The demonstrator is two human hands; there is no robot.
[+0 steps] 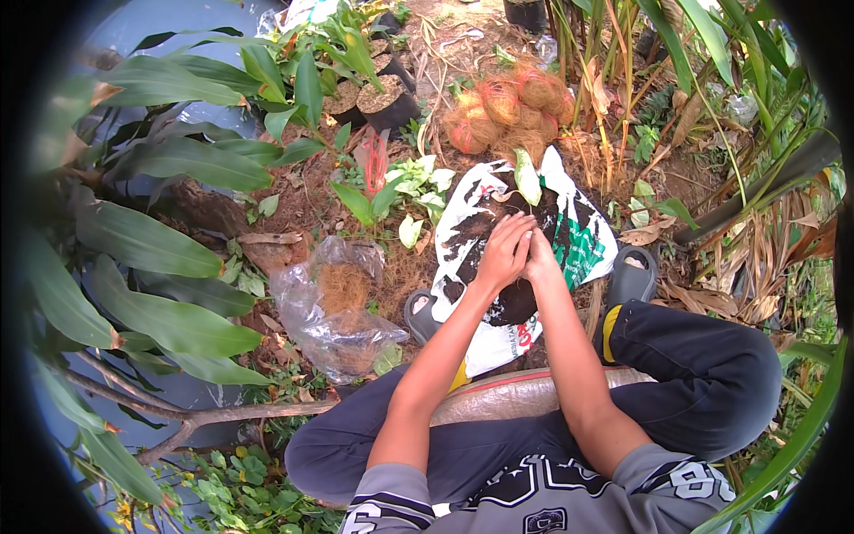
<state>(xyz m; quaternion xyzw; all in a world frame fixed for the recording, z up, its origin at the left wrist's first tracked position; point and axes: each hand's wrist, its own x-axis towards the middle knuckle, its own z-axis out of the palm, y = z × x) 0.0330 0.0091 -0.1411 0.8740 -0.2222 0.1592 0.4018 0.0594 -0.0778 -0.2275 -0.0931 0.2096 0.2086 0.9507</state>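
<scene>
My left hand and my right hand are pressed together, fingers closed and pointing away from me. What lies between the palms is hidden. Just beyond the fingertips stands a pale green leaf; whether its stem runs into my hands cannot be seen. Both hands are over an opened white and green plastic sack spread on the ground. Dark soil lies on the sack, below and around my hands.
Beyond the sack sits a pile of fibre balls wrapped in reddish netting. At left lies a clear plastic bag with brown fibre. Black potted plants stand farther back. Large leaves crowd the left; a branch reaches toward my knee.
</scene>
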